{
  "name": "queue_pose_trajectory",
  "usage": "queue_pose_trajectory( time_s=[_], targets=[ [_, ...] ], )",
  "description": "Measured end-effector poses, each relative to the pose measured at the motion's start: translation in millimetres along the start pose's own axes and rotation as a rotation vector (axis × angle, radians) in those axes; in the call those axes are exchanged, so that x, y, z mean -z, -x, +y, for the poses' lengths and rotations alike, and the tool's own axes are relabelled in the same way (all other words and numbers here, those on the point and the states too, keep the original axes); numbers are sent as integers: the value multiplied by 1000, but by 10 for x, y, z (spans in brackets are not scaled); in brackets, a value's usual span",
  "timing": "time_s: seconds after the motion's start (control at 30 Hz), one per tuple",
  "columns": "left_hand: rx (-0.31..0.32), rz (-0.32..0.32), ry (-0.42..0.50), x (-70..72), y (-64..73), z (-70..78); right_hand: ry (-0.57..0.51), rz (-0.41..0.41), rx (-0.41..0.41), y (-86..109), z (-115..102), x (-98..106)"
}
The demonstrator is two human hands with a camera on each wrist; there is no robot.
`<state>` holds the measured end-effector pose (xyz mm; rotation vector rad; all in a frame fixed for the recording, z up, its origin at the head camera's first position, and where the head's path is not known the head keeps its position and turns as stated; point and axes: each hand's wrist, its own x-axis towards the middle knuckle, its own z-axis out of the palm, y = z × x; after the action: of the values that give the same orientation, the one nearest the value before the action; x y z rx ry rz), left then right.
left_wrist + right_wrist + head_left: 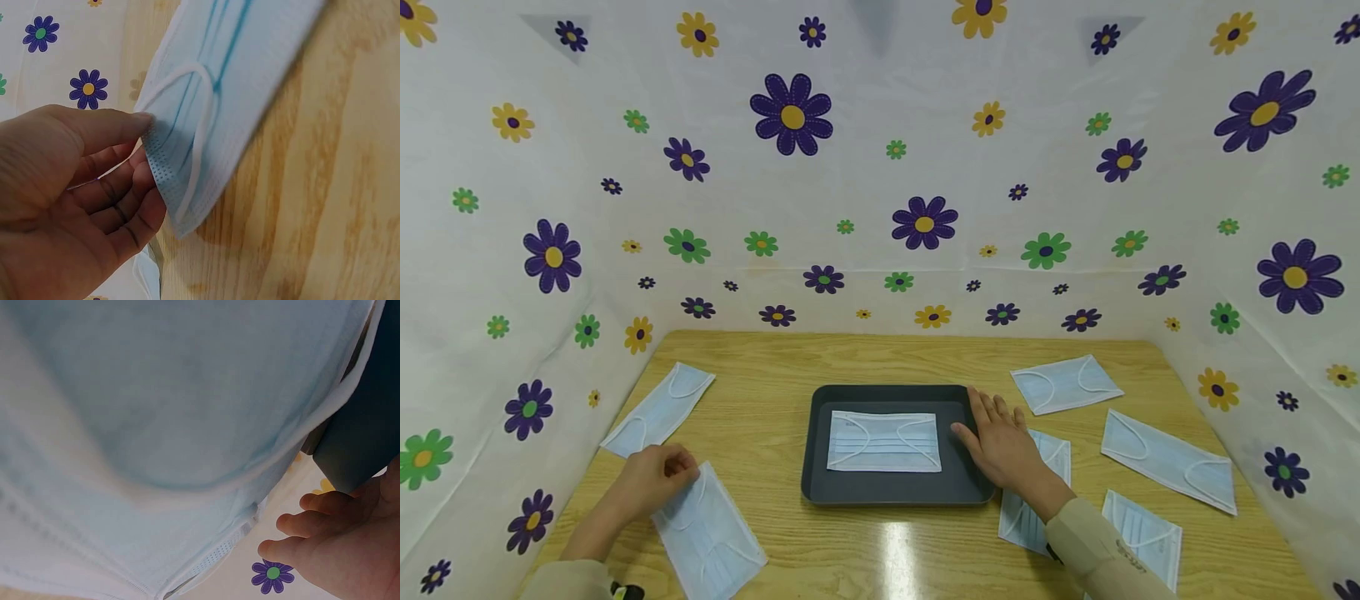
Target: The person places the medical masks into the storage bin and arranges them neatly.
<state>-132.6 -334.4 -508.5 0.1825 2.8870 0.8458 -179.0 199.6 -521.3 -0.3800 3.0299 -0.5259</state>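
On the left, my left hand [655, 479] pinches the near mask [718, 533] by its upper short end. Seen from the left wrist, the thumb lies on the edge of this pale blue pleated mask [231, 81], with the fingers behind it. A dark grey tray [880, 487] stands in the middle with one face mask [883, 442] lying flat inside, its ear loops on top. My right hand [1003, 446] rests on the tray's right rim, fingers extended. Under the right forearm lies a partly covered mask [1056, 454], which fills much of the right wrist view.
Another mask [670, 400] lies beyond the left hand. On the right are a far mask [1067, 385], a slanted mask [1168, 461] and a nearer mask [1142, 533], partly behind the sleeve. A flowered white cloth [865, 192] encloses the wooden table [760, 358] at the back and sides.
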Motion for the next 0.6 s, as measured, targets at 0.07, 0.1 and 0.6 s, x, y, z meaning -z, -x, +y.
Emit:
queue_pose_trajectory(
  time_s=[0.07,0.1,0.6],
  targets=[
    [8,18,-2,0,-2,0,-6,1,2,0,7,-3],
    [15,25,1,-1,-3,3,-5,1,2,-1,8,-4],
    [161,55,184,7,-23,-82,-8,-2,-1,-2,3,-11]
  ],
)
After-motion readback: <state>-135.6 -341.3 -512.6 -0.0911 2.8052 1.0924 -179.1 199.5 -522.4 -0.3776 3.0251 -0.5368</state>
